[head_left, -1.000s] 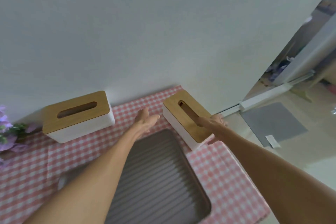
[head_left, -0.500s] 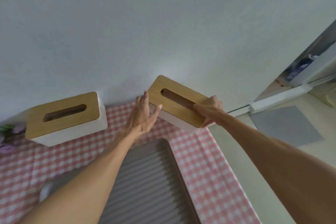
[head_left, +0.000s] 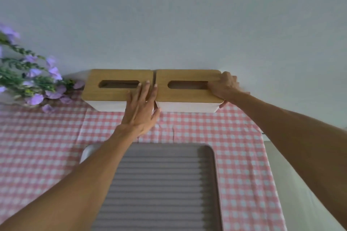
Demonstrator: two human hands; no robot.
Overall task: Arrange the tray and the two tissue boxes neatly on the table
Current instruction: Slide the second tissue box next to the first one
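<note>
Two white tissue boxes with wooden lids stand side by side against the wall, a thin gap between them. My right hand [head_left: 224,87] grips the right end of the right tissue box [head_left: 185,77], fingers over the lid and thumb under the corner. My left hand [head_left: 141,108] lies flat with fingers apart across the near edges where the left tissue box [head_left: 110,93] meets the right one. The grey ribbed tray [head_left: 163,184] lies in front of the boxes, partly covered by my left forearm.
A pink and white checked cloth [head_left: 234,137] covers the table. Purple flowers with green leaves [head_left: 32,78] lie at the far left beside the left box. The table's right edge [head_left: 293,184] shows bare beyond the cloth. A plain wall rises behind the boxes.
The right box, held up in the air by my right hand, has come down against the wall beside the left box. My left hand has moved onto the boxes' near edges.
</note>
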